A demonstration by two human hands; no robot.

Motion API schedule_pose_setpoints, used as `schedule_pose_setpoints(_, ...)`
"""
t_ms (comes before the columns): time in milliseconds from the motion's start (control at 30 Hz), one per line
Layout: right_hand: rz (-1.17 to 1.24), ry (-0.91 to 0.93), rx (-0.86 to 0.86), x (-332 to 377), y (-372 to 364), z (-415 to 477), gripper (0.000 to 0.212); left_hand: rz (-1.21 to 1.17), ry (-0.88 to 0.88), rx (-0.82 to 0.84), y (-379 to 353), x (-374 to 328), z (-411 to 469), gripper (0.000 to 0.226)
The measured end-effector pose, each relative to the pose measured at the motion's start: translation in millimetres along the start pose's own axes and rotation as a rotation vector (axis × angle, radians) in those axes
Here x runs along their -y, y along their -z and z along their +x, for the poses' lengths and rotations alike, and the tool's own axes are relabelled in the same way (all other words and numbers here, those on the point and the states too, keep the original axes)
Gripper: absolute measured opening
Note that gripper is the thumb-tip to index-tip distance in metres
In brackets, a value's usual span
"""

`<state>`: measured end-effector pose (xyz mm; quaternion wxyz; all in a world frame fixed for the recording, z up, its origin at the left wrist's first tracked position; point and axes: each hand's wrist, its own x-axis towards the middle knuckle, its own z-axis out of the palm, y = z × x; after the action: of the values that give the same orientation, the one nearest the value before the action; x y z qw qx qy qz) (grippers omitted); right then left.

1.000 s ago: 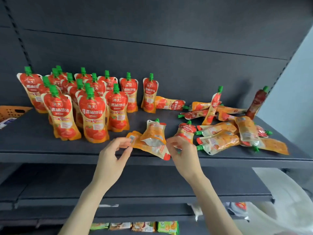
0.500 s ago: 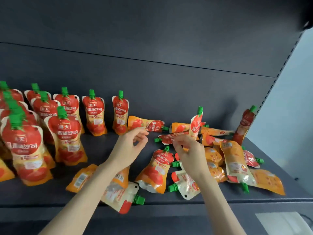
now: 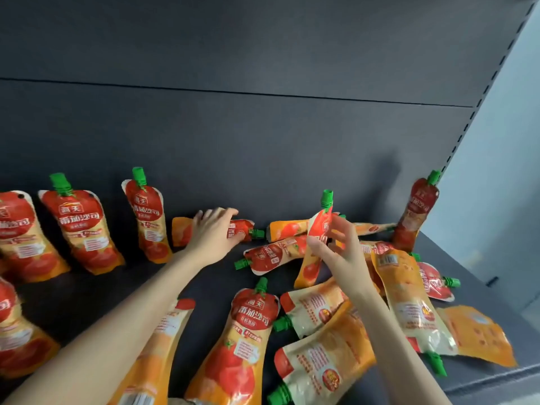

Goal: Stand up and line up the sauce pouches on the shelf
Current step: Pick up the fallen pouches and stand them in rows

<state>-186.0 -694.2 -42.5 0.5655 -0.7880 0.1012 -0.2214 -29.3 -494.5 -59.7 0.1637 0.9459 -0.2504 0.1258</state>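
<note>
The left hand (image 3: pixel 214 229) lay across a flat pouch (image 3: pixel 242 230) at the back edge of the shelf (image 3: pixel 216 283), just beside the last of the standing pouches (image 3: pixel 81 229) that lined the back edge towards the left. Its fingers (image 3: pixel 222 213) were slightly spread over the top of that flat pouch and its thumb sat against the near side, but whether they had closed round it could not be told. The pouch's green cap (image 3: pixel 257 233) pointed right, along the dark back panel (image 3: pixel 263 141). The right hand (image 3: pixel 336 248) held a tilted pouch (image 3: pixel 317 241) near the middle of the back edge, spout up, with the thumb on the near face and the fingers (image 3: pixel 343 229) curled round the far side, pinching it just below its green cap (image 3: pixel 326 197). Its bottom end hung close to another flat pouch (image 3: pixel 271 255) whose cap pointed left. Further right, one pouch (image 3: pixel 415 217) stood leaning in the back right corner of the shelf. Between the right hand and the front edge lay a loose heap of fallen pouches (image 3: pixel 409 305), some label up, some showing their pale printed backs, overlapping one another. One red-fronted pouch (image 3: pixel 248 331) lay near the front edge between the two forearms, with its spout towards the back.
</note>
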Motion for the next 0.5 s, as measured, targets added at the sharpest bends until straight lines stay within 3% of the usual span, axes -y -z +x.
schedule_pose_setpoints(67, 0.044, -0.029, 0.051, -1, 1, 8, 0.070, 0.037, 0.034, 0.004, -6, 2, 3, 0.051)
schedule_pose_setpoints(200, 0.088, -0.033, 0.135, -2, 3, 20, 0.042, 0.034, 0.075, 0.023, -10, 2, 11, 0.032)
schedule_pose_setpoints(367, 0.097, -0.049, 0.168, -6, 6, 28, 0.059, -0.148, 0.008, -0.013, -4, 2, 7, 0.007)
schedule_pose_setpoints(500, 0.087, -0.015, 0.097, -6, 1, 36, 0.042, -0.308, -0.033, -0.129, 17, -2, 1, 0.007)
